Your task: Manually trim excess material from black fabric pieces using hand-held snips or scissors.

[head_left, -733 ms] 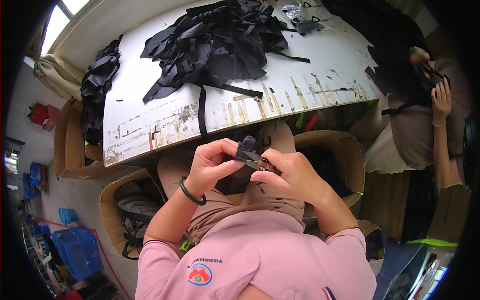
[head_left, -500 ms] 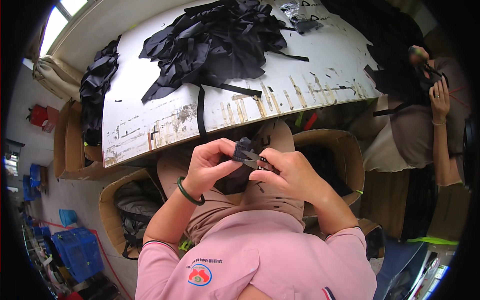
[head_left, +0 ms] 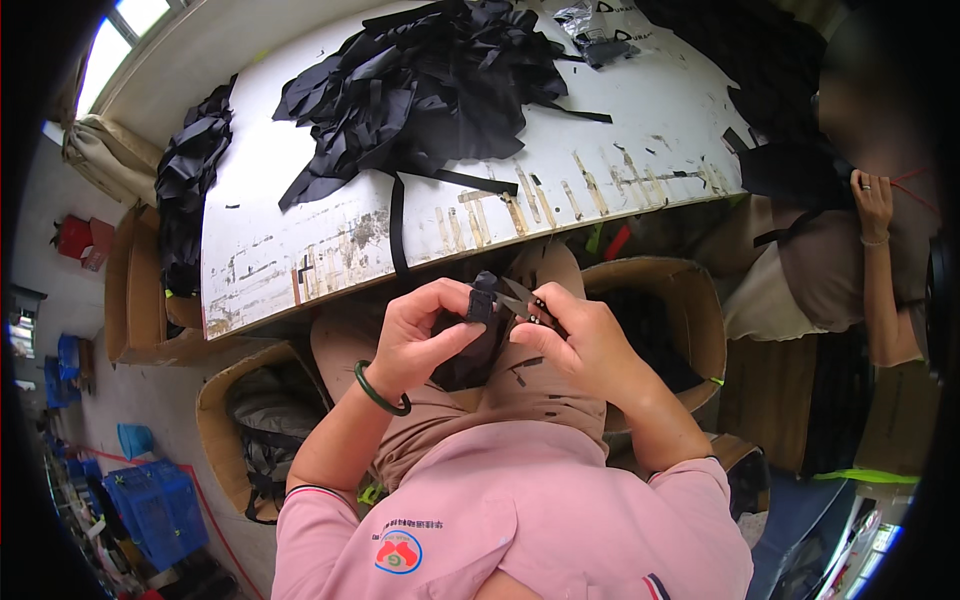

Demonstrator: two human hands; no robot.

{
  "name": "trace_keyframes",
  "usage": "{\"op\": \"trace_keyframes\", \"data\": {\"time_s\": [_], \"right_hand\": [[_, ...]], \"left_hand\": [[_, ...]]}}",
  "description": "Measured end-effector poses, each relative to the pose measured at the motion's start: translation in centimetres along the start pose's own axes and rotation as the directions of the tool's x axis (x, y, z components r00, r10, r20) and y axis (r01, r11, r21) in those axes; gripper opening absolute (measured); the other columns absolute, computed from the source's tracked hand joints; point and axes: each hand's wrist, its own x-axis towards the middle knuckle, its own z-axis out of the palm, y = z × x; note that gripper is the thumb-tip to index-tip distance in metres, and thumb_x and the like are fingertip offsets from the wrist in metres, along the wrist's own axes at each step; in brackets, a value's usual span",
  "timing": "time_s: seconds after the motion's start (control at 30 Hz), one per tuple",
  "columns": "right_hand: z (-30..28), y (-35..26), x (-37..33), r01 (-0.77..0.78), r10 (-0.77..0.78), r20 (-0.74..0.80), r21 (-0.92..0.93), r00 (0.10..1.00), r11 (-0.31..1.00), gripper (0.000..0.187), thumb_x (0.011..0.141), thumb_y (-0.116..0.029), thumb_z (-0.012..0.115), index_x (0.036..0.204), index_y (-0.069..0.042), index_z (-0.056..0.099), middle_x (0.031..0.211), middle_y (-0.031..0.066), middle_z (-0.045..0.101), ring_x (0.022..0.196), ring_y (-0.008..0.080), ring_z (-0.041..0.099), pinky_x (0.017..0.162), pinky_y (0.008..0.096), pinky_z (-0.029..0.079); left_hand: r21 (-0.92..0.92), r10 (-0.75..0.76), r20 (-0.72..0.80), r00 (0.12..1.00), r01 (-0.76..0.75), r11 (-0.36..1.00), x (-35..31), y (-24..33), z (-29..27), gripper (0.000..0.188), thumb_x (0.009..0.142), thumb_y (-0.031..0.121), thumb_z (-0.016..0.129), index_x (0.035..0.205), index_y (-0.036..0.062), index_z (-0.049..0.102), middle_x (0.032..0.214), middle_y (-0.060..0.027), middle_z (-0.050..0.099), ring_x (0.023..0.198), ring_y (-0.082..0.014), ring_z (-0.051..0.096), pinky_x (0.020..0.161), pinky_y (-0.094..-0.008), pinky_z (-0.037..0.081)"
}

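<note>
Above my lap, my left hand [head_left: 412, 332] pinches a small black strip of webbing [head_left: 481, 306] between thumb and fingers. Dark fabric [head_left: 470, 362] hangs below it, between my knees. My right hand [head_left: 592, 340] is closed around a pair of thread snips [head_left: 514, 296], whose pointed blades are spread and face the strip. The blade tips lie close by the strip's right side; whether they touch it I cannot tell. A dark green bangle [head_left: 380, 390] circles my left wrist.
A white worktable [head_left: 270, 240] spans the front, bearing a heap of black fabric [head_left: 430, 90] with a strap over its edge. Cardboard boxes [head_left: 655, 270] flank my legs. At right, a co-worker's hand [head_left: 873, 205] holds black fabric. Blue crates [head_left: 155, 510] stand lower left.
The snips have drawn back slightly to the right from the strip, and their blades are wider apart. The strip has turned a little in my left hand. The co-worker has shifted.
</note>
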Motion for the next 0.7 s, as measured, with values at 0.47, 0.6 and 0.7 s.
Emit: {"op": "trace_keyframes", "data": {"time_s": [0.47,0.6,0.7], "right_hand": [[-8.6,8.6,-6.9,-0.137,0.491,-0.343,0.693,0.801,0.708,0.017,0.083,-0.004,0.068,0.083,-0.01,0.052,0.065,-0.009,0.043,0.05,-0.0016,0.036,0.042,0.0163,0.024],[-12.8,15.7,-14.8,-0.228,0.675,-0.487,0.691,0.554,0.686,0.019,0.085,-0.012,0.069,0.085,-0.01,0.05,0.061,-0.0072,0.043,0.04,-0.001,0.031,0.037,0.0169,0.021],[-13.0,27.3,-25.2,-0.651,0.517,-0.703,0.101,0.488,0.752,0.029,0.081,-0.02,0.073,0.097,-0.004,0.054,0.069,0.0027,0.058,0.06,0.0175,0.059,0.055,0.0309,0.046]], "left_hand": [[0.565,0.168,-0.047,0.985,-0.112,0.817,6.7,-0.9,-3.5,0.04,0.08,0.008,0.07,0.117,0.0062,0.056,0.125,-0.0096,0.051,0.103,-0.0195,0.056,0.09,-0.0321,0.044],[0.707,0.259,-0.291,0.921,0.025,0.707,12.9,-1.6,-12.2,0.036,0.081,0.014,0.07,0.115,0.0071,0.057,0.115,-0.0084,0.056,0.101,-0.0205,0.057,0.087,-0.0332,0.045],[0.845,0.285,-0.278,0.917,0.092,0.527,18.3,-1.7,-15.8,0.033,0.082,0.019,0.069,0.112,0.0065,0.059,0.109,-0.0092,0.059,0.097,-0.0214,0.057,0.084,-0.0324,0.047]]}}
